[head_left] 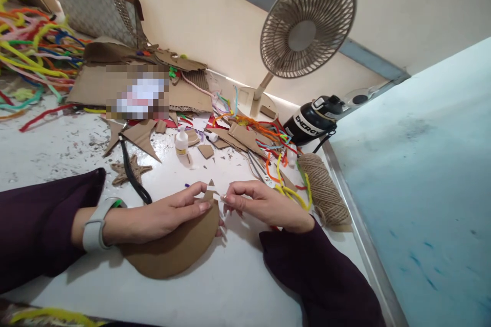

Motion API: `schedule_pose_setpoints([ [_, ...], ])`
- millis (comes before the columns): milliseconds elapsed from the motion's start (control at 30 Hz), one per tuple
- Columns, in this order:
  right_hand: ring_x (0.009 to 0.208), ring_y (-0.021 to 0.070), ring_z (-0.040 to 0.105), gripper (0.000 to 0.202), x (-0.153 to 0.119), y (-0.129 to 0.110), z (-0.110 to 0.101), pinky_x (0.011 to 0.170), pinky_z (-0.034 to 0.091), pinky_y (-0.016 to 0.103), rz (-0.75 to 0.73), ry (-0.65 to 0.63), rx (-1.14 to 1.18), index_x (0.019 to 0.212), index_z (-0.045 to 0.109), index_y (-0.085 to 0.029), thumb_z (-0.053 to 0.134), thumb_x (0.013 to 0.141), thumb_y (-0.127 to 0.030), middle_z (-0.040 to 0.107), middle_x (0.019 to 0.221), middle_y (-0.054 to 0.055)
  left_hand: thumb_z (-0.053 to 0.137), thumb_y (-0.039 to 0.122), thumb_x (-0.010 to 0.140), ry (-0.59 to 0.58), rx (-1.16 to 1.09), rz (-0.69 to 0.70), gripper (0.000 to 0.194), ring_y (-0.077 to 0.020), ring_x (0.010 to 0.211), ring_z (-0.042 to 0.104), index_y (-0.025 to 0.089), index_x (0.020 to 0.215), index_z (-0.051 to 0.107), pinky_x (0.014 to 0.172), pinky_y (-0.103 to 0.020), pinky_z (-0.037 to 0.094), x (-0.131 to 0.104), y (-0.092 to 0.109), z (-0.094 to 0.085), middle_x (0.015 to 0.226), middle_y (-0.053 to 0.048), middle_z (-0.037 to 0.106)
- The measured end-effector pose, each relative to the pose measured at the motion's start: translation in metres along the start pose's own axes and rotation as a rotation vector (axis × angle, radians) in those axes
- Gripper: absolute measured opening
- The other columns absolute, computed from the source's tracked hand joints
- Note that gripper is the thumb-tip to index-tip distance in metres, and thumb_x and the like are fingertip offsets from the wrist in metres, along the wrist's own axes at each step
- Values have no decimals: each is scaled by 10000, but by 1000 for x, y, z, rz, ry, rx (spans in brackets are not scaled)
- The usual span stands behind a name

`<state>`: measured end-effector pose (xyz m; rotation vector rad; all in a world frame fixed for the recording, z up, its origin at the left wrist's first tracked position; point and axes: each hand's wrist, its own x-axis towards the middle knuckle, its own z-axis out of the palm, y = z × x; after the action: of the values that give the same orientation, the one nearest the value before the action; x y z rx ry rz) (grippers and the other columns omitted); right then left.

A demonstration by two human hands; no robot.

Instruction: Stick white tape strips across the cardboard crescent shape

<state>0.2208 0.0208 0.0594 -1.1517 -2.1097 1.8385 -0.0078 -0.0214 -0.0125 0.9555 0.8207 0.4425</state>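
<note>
My left hand (169, 217) is closed on a brown cardboard cutout (180, 255) with a rounded lower edge and a pointed tip; the thumb lies on top and fingertips show beyond its right edge. A narrow white strip (216, 196) lies across the cutout near the tip. My right hand (264, 204) pinches the strip's end between thumb and forefinger, just right of the cutout. What the strip is made of I cannot tell. Beyond the hands stands a small white bottle (181, 142). A twine-wrapped star (131, 169) lies to the left.
Cardboard scraps (141, 138) and colourful pipe cleaners (42, 51) cover the table's far side. A fan (303, 36), a black bottle (307, 122) and a twine roll (324, 189) stand along the back and right. Scissors (267, 176) lie past my right hand.
</note>
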Motion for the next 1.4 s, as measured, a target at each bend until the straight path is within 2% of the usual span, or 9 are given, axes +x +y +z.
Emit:
schedule_pose_setpoints([
  [100, 634, 100, 437, 412, -2, -4, 1, 627, 369, 231, 0, -85, -59, 781, 595, -153, 509, 914, -534, 488, 672, -32, 586, 514, 864, -35, 93, 16, 575, -238, 1405, 292, 313, 1376, 418, 1141, -364, 247, -2, 1, 0, 1457, -11, 474],
  [267, 665, 104, 429, 424, 0, -3, 4, 628, 359, 229, -24, -101, -99, 761, 578, -148, 496, 919, -532, 472, 681, -27, 483, 489, 932, -192, 130, 65, 391, -220, 1245, 461, 280, 1261, 503, 1080, -363, 318, -4, -3, 0, 1266, -20, 595],
  [400, 663, 103, 440, 435, 2, 1, 7, 636, 371, 229, -22, -78, -97, 750, 568, -145, 498, 912, -543, 484, 672, -27, 494, 500, 918, -136, 238, 105, 368, -221, 1202, 453, 260, 1194, 533, 1035, -330, 335, -5, 1, 3, 1227, -24, 579],
  [467, 659, 103, 449, 439, 3, 2, 9, 638, 378, 230, -21, -63, -95, 750, 569, -146, 495, 911, -548, 496, 671, -26, 502, 518, 902, -101, 265, 111, 368, -228, 1137, 475, 248, 1147, 550, 984, -326, 370, -5, 5, 6, 1136, -25, 595],
  [600, 657, 108, 462, 447, 4, 3, 11, 640, 383, 237, -14, -53, -79, 759, 585, -149, 487, 912, -558, 509, 672, -22, 533, 527, 870, -70, 241, 108, 319, -229, 943, 513, 234, 980, 592, 809, -311, 423, -4, 7, 10, 896, -20, 593],
  [700, 659, 110, 467, 466, 5, 4, 11, 654, 393, 242, -7, -45, -48, 757, 591, -149, 492, 898, -583, 525, 681, -18, 544, 496, 874, -77, 206, 128, 268, -209, 875, 503, 239, 934, 586, 769, -293, 416, -3, 8, 11, 837, -6, 565],
  [967, 614, 93, 418, 455, 6, 4, 14, 607, 359, 230, 18, -35, 0, 736, 589, -141, 518, 893, -562, 478, 640, -36, 545, 474, 882, -76, 192, 95, 260, -215, 950, 507, 230, 962, 591, 845, -300, 414, -4, 7, 11, 907, -9, 591],
  [1133, 630, 100, 442, 465, 8, 8, 14, 616, 364, 237, 21, -34, -3, 731, 566, -148, 513, 883, -584, 500, 662, -28, 523, 458, 910, -119, 164, 125, 257, -200, 1061, 496, 256, 1052, 595, 946, -289, 380, -3, 3, 8, 1050, -5, 605],
  [1400, 607, 92, 414, 488, 8, 9, 16, 579, 347, 227, 27, -11, -41, 721, 567, -142, 503, 880, -599, 485, 643, -32, 537, 446, 901, -93, 185, 109, 222, -212, 1009, 515, 256, 981, 617, 904, -292, 404, -5, 5, 7, 997, -8, 620],
])
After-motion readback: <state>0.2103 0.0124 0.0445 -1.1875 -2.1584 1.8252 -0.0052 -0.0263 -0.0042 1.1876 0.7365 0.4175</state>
